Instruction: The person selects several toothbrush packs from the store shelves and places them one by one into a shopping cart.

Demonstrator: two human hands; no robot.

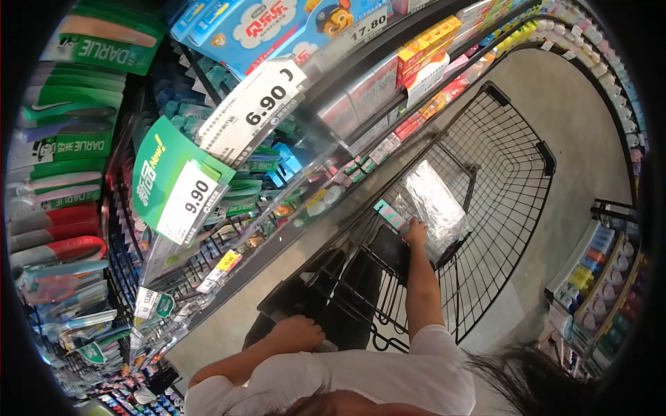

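My right hand (415, 233) reaches down into a black wire shopping cart (510, 249). Its fingers are closed at the near end of a slim green package (390, 215), whose contents I cannot make out. Just beyond the fingers lies a shiny silver package in clear wrap (437, 204). A dark flat panel (386, 247) sits beside the hand, near the handle end of the cart. My left hand (297, 334) is curled closed in front of my body; a small greyish edge shows by its fingers, too little to name.
To the left a shelf holds hanging toothbrush packs (66, 132) and jutting price tags (191, 197). Blue boxes (243, 31) stand above. Another shelf with bottles (600, 277) is at the right. Grey floor (576, 90) shows around the cart.
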